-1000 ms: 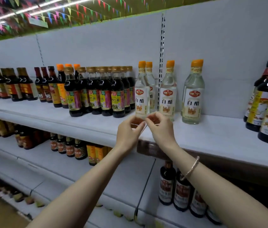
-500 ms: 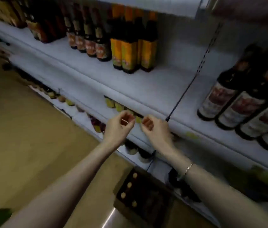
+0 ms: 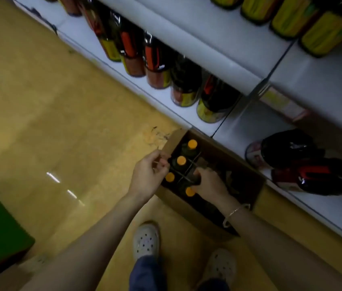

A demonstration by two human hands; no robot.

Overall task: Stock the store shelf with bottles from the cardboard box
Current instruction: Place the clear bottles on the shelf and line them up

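Cardboard box (image 3: 247,181) reached into by both hands. Left hand (image 3: 148,177) curled, nothing visibly held. Right hand (image 3: 210,183) curled beside orange-capped bottles (image 3: 181,160); grip cannot be told.

The right hand (image 3: 209,182) is covering part of the cardboard box (image 3: 247,181), so whether its fingers are closing on a bottle cannot be told. The left hand (image 3: 149,175) is hiding the box's near left corner, and its curled fingers are too blurred to show any hold. Below the orange caps (image 3: 181,160), the bottles are sinking into shadow behind the dividers. Motion blur is smearing the labels on the shelf bottles (image 3: 155,59). The top edge is cutting off the yellow-labelled bottles (image 3: 321,36).
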